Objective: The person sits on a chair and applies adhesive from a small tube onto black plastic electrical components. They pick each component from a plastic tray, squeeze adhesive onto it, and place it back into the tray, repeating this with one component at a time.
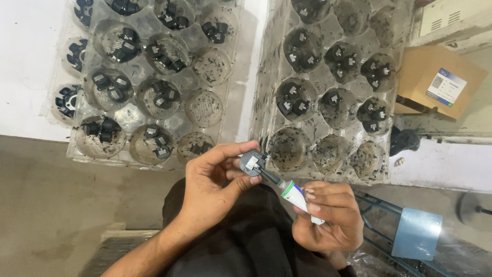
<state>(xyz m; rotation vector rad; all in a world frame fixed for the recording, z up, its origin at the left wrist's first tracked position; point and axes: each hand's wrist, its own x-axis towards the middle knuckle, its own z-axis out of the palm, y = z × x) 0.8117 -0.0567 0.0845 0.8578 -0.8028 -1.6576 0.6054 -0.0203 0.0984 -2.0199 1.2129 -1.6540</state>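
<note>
My left hand (212,187) pinches a small black plastic part (252,163) with a grey metal insert between thumb and fingers. My right hand (328,213) grips a small white tube (296,195) with a green band; its dark nozzle tip touches the part. Both hands are held over my lap, just below the front edge of two clear plastic cup trays. The left tray (134,115) and the right tray (322,120) hold several similar black parts in their round pockets.
A brown cardboard box (435,79) with a white label lies to the right of the right tray. A light blue sheet (417,233) sits on a metal frame at lower right. A black lump (407,141) lies by the tray's corner. Concrete floor (61,205) spreads to the left.
</note>
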